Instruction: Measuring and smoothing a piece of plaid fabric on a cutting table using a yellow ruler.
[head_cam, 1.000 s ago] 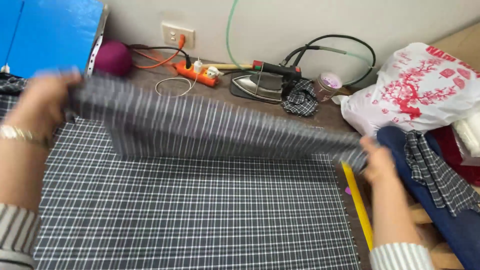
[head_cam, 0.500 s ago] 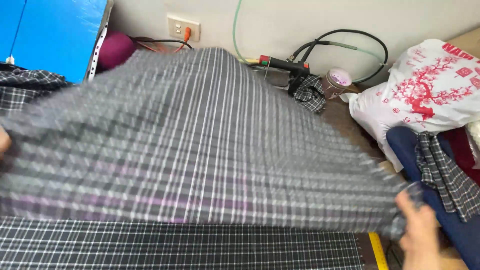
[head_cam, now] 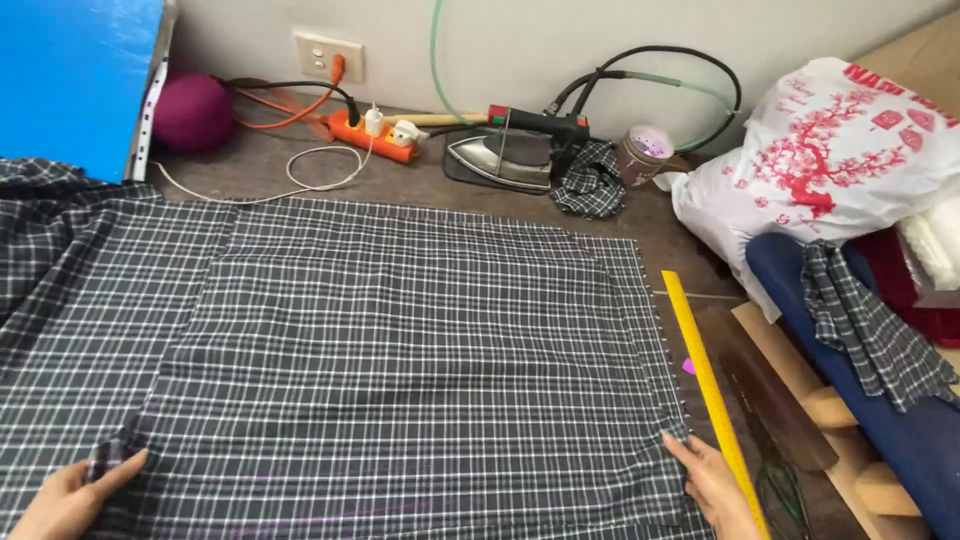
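Plaid cloth [head_cam: 400, 350] flat | left hand [head_cam: 70, 495], right hand [head_cam: 715, 485] pinch corners

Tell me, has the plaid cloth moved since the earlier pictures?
Yes. The plaid cloth has come down: it lies flat on the table, below the iron, with both hands at its near corners.

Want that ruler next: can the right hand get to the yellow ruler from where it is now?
Probably yes. The right hand rests on the corner of the plaid cloth, and the yellow ruler lies right beside it along the cloth's edge, with nothing between them.
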